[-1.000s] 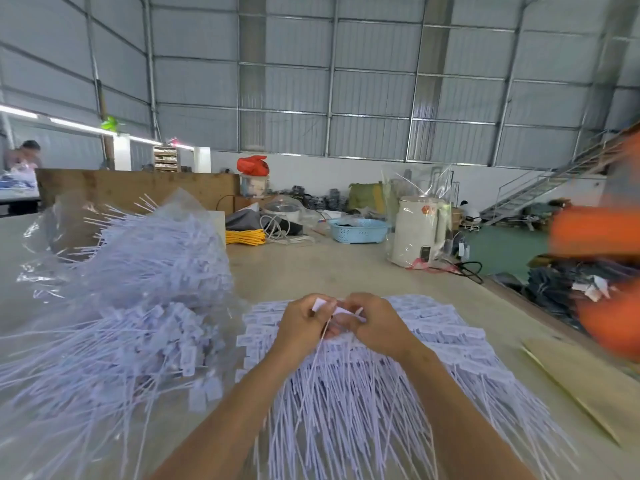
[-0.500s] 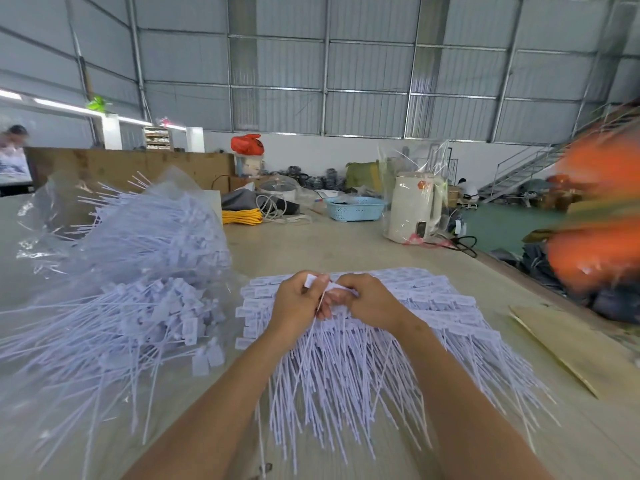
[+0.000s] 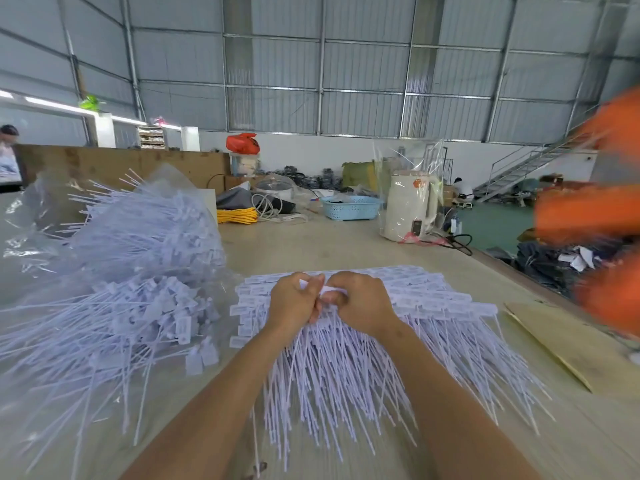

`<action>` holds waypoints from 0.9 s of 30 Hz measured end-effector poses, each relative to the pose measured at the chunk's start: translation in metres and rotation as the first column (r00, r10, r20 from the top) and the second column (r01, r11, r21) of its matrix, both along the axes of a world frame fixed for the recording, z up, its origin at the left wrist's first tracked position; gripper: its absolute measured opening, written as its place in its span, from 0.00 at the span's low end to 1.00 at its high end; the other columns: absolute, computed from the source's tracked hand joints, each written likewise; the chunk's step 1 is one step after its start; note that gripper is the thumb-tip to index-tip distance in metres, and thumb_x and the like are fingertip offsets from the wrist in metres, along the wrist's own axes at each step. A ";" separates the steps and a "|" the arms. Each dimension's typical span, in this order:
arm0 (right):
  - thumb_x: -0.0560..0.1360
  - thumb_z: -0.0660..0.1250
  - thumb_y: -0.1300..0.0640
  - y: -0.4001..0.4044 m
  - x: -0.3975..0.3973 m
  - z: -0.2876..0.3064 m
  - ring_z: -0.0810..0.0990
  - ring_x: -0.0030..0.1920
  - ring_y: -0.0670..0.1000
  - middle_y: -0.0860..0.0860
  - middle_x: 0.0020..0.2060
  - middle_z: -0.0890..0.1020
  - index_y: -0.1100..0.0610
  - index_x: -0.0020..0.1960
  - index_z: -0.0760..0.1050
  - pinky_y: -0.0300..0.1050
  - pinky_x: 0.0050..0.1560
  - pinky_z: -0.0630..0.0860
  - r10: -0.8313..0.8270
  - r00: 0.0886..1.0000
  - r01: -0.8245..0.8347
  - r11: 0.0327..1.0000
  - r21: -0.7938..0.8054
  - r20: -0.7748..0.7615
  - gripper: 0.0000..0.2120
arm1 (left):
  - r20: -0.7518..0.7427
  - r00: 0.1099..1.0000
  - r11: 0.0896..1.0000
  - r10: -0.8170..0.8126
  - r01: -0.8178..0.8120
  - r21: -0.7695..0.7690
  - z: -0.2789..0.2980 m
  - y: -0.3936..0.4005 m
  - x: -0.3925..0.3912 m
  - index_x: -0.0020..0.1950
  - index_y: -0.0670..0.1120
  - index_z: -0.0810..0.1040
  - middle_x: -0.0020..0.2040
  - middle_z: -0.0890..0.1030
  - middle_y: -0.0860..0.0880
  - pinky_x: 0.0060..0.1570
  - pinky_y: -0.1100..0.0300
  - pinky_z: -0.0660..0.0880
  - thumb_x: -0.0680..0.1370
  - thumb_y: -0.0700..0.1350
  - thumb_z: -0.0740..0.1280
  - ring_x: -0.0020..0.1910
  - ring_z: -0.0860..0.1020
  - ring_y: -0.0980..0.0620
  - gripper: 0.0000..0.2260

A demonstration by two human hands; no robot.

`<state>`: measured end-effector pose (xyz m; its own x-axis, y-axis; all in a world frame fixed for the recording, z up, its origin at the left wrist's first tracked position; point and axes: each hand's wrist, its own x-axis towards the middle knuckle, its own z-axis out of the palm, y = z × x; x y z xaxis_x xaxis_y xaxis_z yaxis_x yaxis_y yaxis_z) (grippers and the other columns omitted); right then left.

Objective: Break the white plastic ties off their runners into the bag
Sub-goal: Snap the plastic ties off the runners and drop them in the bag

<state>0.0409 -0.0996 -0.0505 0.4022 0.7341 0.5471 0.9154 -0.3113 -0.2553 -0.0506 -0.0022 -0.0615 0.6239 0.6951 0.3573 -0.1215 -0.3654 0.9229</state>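
A long pale worktable (image 3: 311,247) runs away toward the metal wall, and everything here sits in relation to it. On its near left side slumps a big clear plastic bag (image 3: 45,216), stuffed and spilling over with loose white ties (image 3: 138,306), their flat tag heads jumbled together and their thin tails pointing every way. At the near middle of the table lies a broad fan of ties still on their runners (image 3: 433,306), tag heads lined up in rows along the far edge of the fan, tails splayed toward the person. Toward the table's far right stands a cream kettle (image 3: 410,209) wrapped in clear plastic, with a light blue basket (image 3: 351,207) just beside it to the left, and a coil of yellow cable (image 3: 237,215) further left again. A flat piece of brown cardboard (image 3: 568,344) lies at the table's right edge. Beyond that edge something orange (image 3: 588,216) is a blur; I cannot tell what it is.

Over the middle of the fan the two hands meet, knuckles nearly touching. The left hand (image 3: 294,303) is curled, thumb and fingers pinching a white tag end, and the right hand (image 3: 360,303) is curled the same way, gripping the same small bunch of ties between them.
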 end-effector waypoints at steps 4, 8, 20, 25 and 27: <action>0.76 0.61 0.59 0.001 -0.006 -0.002 0.78 0.47 0.52 0.46 0.50 0.79 0.49 0.52 0.76 0.44 0.44 0.50 -0.040 0.971 0.052 0.998 -0.046 0.237 0.09 | -0.105 0.994 0.998 -0.013 0.006 -0.063 0.008 0.007 -0.003 0.28 0.42 0.72 0.20 0.73 0.47 0.19 0.68 0.62 0.78 0.43 0.67 0.15 0.67 0.54 0.18; 0.76 0.62 0.58 0.002 -0.004 -0.001 0.77 0.47 0.51 0.46 0.46 0.78 0.49 0.48 0.77 0.45 0.44 0.53 0.007 0.986 0.001 0.999 -0.053 0.165 0.06 | -0.165 0.980 0.983 -0.108 0.080 -0.167 0.015 0.010 -0.008 0.30 0.42 0.70 0.18 0.71 0.49 0.17 0.71 0.58 0.76 0.37 0.65 0.13 0.63 0.55 0.14; 0.74 0.67 0.67 -0.005 -0.011 0.020 0.74 0.42 0.51 0.53 0.39 0.76 0.66 0.43 0.78 0.45 0.45 0.69 0.371 0.858 -0.360 0.928 0.101 -0.355 0.03 | -0.102 0.870 0.783 -0.483 0.377 -0.495 0.024 0.012 -0.024 0.20 0.47 0.71 0.17 0.63 0.53 0.14 0.72 0.52 0.79 0.39 0.56 0.12 0.57 0.59 0.25; 0.74 0.67 0.61 -0.004 -0.008 0.017 0.77 0.45 0.53 0.51 0.41 0.78 0.61 0.44 0.79 0.48 0.50 0.69 0.270 0.940 -0.273 0.962 0.017 -0.210 0.04 | -0.088 0.901 0.779 -0.425 0.314 -0.543 0.024 0.010 -0.022 0.31 0.44 0.71 0.19 0.65 0.51 0.14 0.72 0.53 0.77 0.37 0.58 0.12 0.58 0.59 0.15; 0.76 0.65 0.58 -0.003 -0.006 0.013 0.77 0.47 0.53 0.49 0.44 0.79 0.56 0.46 0.79 0.47 0.49 0.66 0.138 0.990 -0.137 0.989 -0.054 0.015 0.05 | -0.107 0.941 0.819 -0.321 0.219 -0.529 0.023 0.008 -0.017 0.34 0.42 0.70 0.20 0.67 0.50 0.14 0.72 0.54 0.77 0.36 0.59 0.13 0.59 0.58 0.11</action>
